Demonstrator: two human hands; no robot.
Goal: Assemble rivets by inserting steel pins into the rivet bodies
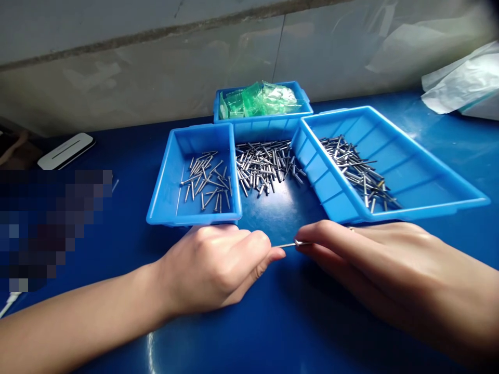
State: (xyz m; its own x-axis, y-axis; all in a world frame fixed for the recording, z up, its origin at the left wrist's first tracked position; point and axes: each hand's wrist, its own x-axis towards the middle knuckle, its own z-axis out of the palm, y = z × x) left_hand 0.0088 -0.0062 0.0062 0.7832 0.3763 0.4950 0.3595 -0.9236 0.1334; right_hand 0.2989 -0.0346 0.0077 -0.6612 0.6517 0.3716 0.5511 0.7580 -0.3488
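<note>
Between my two hands runs a thin metal pin (286, 245), like a rivet. My left hand (230, 265) is closed on its left end, with the thumb below. The fingertips of my right hand (362, 254) pinch its thicker right end. Just beyond my left hand stands a blue bin (156, 200) with several screws (210, 182). A wide blue bin (424, 150) on the right holds several metal pins. A pile of similar metal pins (261, 163) lies on the table between these bins.
Behind the pile, a third blue bin (261, 124) holds green and clear plastic bags (257, 99). A white device (66, 150) lies at the far left. White plastic sheeting (463, 78) is at the far right. A wall (156, 67) borders the blue table (234, 343).
</note>
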